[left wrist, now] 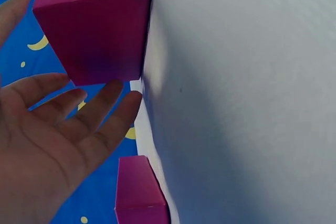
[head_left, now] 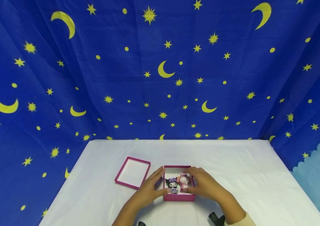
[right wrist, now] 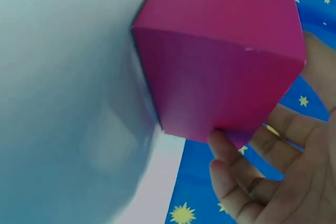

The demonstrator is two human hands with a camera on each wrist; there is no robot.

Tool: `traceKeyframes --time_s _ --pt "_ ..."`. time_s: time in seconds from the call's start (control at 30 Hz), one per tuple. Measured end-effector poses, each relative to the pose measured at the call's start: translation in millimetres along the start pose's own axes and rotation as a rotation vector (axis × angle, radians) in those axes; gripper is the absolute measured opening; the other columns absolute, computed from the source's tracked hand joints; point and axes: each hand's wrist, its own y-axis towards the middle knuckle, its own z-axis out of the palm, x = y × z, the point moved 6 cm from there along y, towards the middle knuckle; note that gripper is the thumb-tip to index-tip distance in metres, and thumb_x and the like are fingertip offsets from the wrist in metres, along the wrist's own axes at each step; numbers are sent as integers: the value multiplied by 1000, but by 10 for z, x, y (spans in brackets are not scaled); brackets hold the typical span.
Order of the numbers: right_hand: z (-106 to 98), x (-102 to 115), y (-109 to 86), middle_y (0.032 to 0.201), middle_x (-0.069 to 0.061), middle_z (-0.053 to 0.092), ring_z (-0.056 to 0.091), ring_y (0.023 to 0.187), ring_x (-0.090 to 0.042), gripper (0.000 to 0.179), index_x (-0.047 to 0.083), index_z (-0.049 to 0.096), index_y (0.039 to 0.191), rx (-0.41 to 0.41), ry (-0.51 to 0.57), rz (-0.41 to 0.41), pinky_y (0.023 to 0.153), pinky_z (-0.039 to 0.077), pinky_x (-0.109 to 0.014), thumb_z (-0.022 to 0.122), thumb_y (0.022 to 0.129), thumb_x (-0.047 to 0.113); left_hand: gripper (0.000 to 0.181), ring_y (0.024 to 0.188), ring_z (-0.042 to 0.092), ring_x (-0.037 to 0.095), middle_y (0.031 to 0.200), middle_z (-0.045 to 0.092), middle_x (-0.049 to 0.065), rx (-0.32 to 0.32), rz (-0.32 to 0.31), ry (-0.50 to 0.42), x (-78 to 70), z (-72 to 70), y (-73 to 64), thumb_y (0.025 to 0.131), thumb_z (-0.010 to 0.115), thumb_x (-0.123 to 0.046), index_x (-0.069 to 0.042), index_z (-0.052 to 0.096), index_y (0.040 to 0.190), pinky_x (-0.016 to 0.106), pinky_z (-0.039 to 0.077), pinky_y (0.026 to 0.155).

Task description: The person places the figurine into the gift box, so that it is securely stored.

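A magenta box (head_left: 179, 197) with a white inside stands on the white table. Inside it are two small figurines: one with black pointed ears and a purple bow (head_left: 172, 184), and one in pink (head_left: 184, 180). My left hand (head_left: 148, 188) spans the box's left side, its thumb over the front left rim by the dark figurine. In the left wrist view, the extended fingers (left wrist: 94, 111) reach the box's far edge. Across from it, my right hand (head_left: 203, 185) flanks the right side, thumb overlapping the pink figurine. The right wrist view shows loosely bent fingers (right wrist: 231, 153) against the box wall.
A shallow magenta-rimmed lid (head_left: 134, 172) with a white inside lies left of the box. Dark blue cloth (head_left: 137, 78) with yellow moons and stars hangs behind the white tabletop (head_left: 239, 175). A black wrist device (head_left: 217, 219) shows by the right wrist.
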Motion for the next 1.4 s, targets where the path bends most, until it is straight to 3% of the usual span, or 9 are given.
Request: traceKeyframes --time_s 0.2,0.4,0.53,0.63,0.73,0.93,1.2,1.4 --pt "-15 -23 -100 137 -5 63 58 125 -30 71 12 59 139 -17 66 -36 106 50 -56 84 80 41 78 147 40 39 161 40 10 -65 -9 -48 17 -80 -8 93 71 -44 -13 39 157 58 38 118" --pt "4 -79 -162 154 -5 49 47 141 -37 78 14 53 146 -20 109 -23 115 41 -60 83 81 45 69 137 53 38 154 49 12 -246 -32 -39 82 -208 -2 91 75 -38 -18 48 151 56 46 112" --pt "6 -114 -204 158 -2 43 48 141 -34 81 17 50 150 -23 146 -1 115 41 -61 83 81 46 65 135 54 37 148 54 12 -372 -42 -36 119 -297 -25 88 79 -30 -16 54 147 53 47 112" --pt "0 -135 -229 162 -2 38 50 140 -32 84 17 47 152 -30 157 -6 115 41 -59 82 81 47 63 135 54 37 144 57 11 -425 -53 -35 160 -360 -47 86 81 -25 -14 57 144 53 45 114" --pt "4 -168 -245 167 -3 31 48 143 -32 90 18 41 156 -20 170 0 117 39 -60 80 81 51 65 137 52 39 144 56 12 -419 -69 -32 215 -415 -57 86 81 -25 -14 55 145 56 44 114" --pt "33 -211 -260 170 -4 23 29 153 -39 100 20 30 161 29 189 49 120 31 -62 78 82 56 72 136 52 40 148 53 14 -338 -115 -49 382 -444 -72 87 80 -31 -11 50 149 60 43 113" --pt "53 -220 -262 170 -5 22 33 151 -40 102 18 27 161 35 191 52 119 32 -63 77 82 57 74 129 57 41 140 58 17 -272 -200 -95 496 -435 -126 87 80 -33 -9 48 150 55 48 110" --pt "66 -225 -256 171 -4 19 39 148 -39 102 20 24 162 42 205 61 119 32 -64 77 83 56 74 122 61 36 132 62 15 -289 -206 -113 486 -453 -151 84 83 -29 -8 52 147 52 50 108"
